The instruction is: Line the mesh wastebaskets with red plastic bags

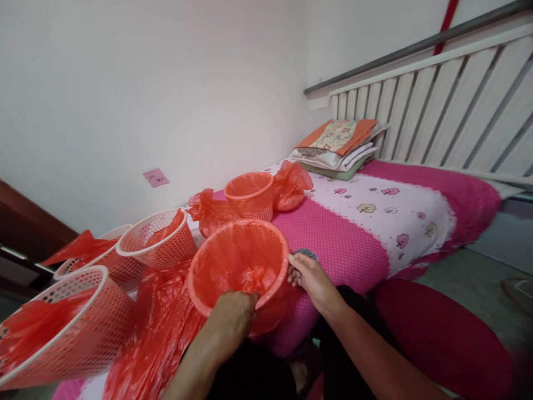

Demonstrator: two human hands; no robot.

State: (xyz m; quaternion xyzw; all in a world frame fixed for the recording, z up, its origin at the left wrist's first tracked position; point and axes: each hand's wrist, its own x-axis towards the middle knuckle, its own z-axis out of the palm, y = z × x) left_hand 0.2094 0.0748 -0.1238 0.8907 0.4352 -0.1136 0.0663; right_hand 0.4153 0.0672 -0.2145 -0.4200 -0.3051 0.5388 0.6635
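Observation:
A round basket (239, 255) lined with a thin red plastic bag (225, 266) stands tilted toward me at the bed's near edge, the bag folded over its rim. My left hand (238, 311) is closed on the near side of the rim, fingertips partly hidden. On the right side of the same rim, my right hand (306, 275) pinches the bag's edge between thumb and fingers. Just behind is a second basket with a red liner (250, 194), between two bunched red bags (291, 186). Loose red bags (154, 328) lie left of my left hand.
Several perforated baskets (83, 333) holding red plastic sit at the left. Folded bedding (339, 144) is piled at the bed's far end beside a white slatted headboard (441, 105). A dark red round seat (437, 339) is at the lower right.

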